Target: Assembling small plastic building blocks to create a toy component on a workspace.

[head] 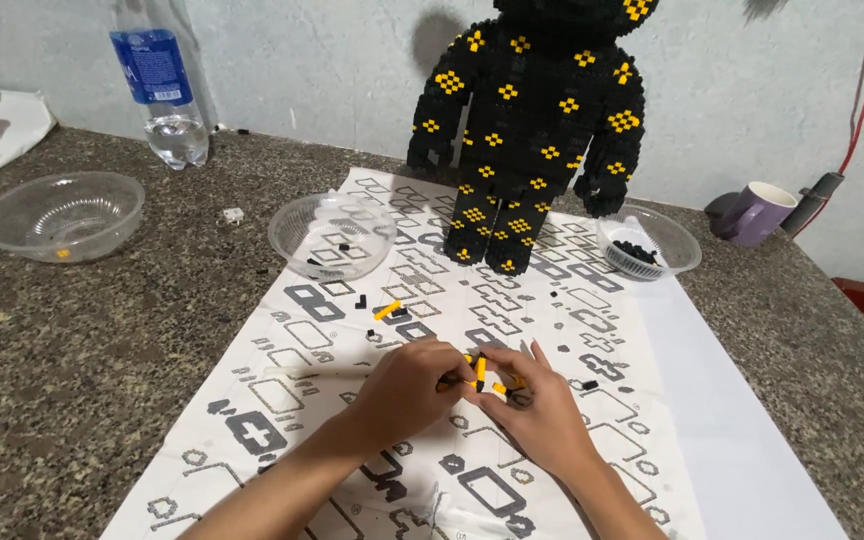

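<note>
Taking the black and yellow brick figure (537, 130) as the landmark; far to its left on the speckled tabletop (82, 330) sits a clear bowl (60, 215), with a water bottle (162, 85) standing behind it nearer the wall; just left of the figure's feet lies a second clear bowl (332, 235) holding a few dark bits, resting on the patterned sheet (292, 350) that spreads out in front of the figure; a loose yellow piece (387, 310) lies on that sheet below the bowl; well in front of the figure, the left hand (407, 390) has its fingers pinched narrow on a small yellow and black brick piece (482, 372), and the right hand (537, 410) meets it, fingers closed on the same piece; right of the figure's feet a clear bowl of black bricks (647, 245); farther right, a purple mug (757, 212).
</note>
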